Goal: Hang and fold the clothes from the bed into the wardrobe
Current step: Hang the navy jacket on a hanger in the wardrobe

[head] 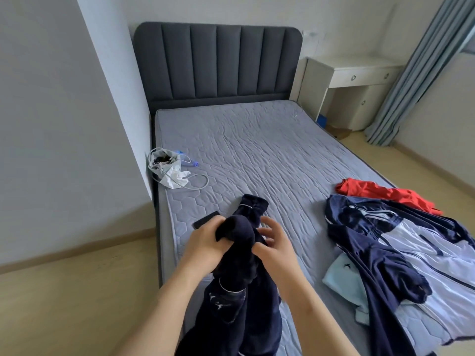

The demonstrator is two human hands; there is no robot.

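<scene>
The navy garment (pixel 239 253) is running off the near edge. The left hand (pixel 203 242), gripping it, is covering the near end of a dark flat object (pixel 205 219). The right hand (pixel 272 245) is blurring at the fingers, leaving its hold unclear. The navy-and-white jacket (pixel 401 247) is overlapping a light blue garment (pixel 341 278) and leaving the right edge. The bag (pixel 167 165) is showing contents too small to tell.

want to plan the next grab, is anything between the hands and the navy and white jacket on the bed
Nothing visible: bare mattress separates the right hand from the navy and white jacket. That hand and the left hand both grip the dark navy garment.
</scene>
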